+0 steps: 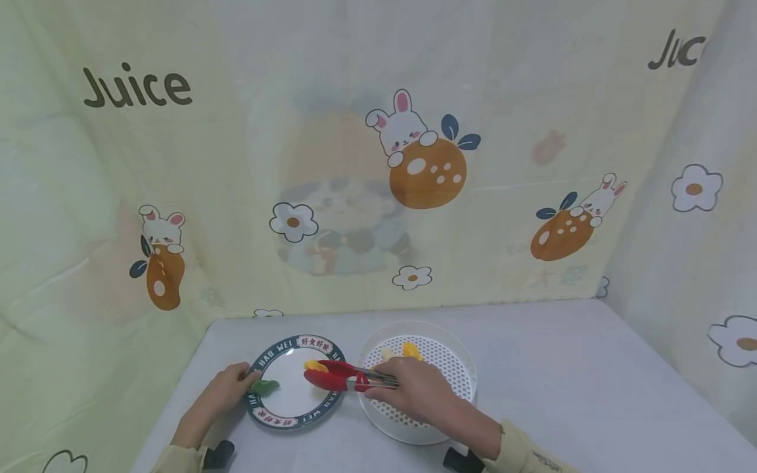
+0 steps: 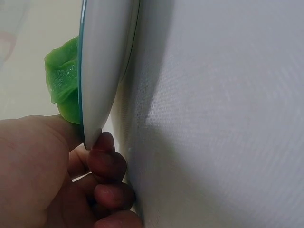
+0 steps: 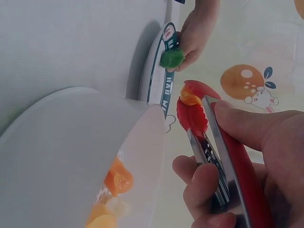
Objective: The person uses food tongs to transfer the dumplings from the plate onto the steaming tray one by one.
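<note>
My left hand (image 1: 227,391) pinches the left rim of a white plate (image 1: 298,397) with a dark green lettered border. In the left wrist view the thumb is above the rim, the fingers underneath. Beside that thumb, on the plate, lies a soft green dumpling-like piece (image 2: 64,78). My right hand (image 1: 416,391) grips metal tongs (image 1: 322,380) with red tips and red handles. Between the tips is a yellow-orange piece (image 3: 189,97), held above the plate's right side. Under the right hand stands a round white perforated tray (image 1: 464,368), partly hidden by the hand.
Inside the perforated tray are an orange piece (image 3: 119,179), a yellow piece (image 1: 411,351) and a pale piece (image 1: 387,353). A white table (image 1: 550,394) carries everything. Behind and at the sides hangs a printed curtain (image 1: 236,164) with rabbits, fruit and flowers.
</note>
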Motion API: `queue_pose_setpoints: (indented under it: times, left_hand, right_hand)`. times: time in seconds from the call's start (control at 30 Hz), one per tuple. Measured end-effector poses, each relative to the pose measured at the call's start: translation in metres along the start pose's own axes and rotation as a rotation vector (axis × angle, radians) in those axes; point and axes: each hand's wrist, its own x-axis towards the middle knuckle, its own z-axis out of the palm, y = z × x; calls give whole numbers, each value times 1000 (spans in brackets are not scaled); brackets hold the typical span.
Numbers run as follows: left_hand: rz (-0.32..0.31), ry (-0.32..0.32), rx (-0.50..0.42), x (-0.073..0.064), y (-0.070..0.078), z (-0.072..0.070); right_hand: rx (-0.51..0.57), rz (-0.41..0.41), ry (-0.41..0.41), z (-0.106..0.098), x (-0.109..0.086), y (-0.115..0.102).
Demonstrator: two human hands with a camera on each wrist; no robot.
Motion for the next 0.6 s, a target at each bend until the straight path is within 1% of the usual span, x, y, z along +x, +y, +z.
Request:
queue_pose_setpoints:
  times: [0.13, 0.37, 0.6]
  left_hand:
    - [7, 3, -3, 1, -2, 1]
    - [22, 12, -5, 1, -3, 2]
    - [16, 7, -3, 0, -2, 1]
  right_hand:
    - [4, 22, -12, -1, -1, -1]
    - [-7, 2, -5, -3, -4, -2]
    - [-19, 16, 4, -5, -9, -1]
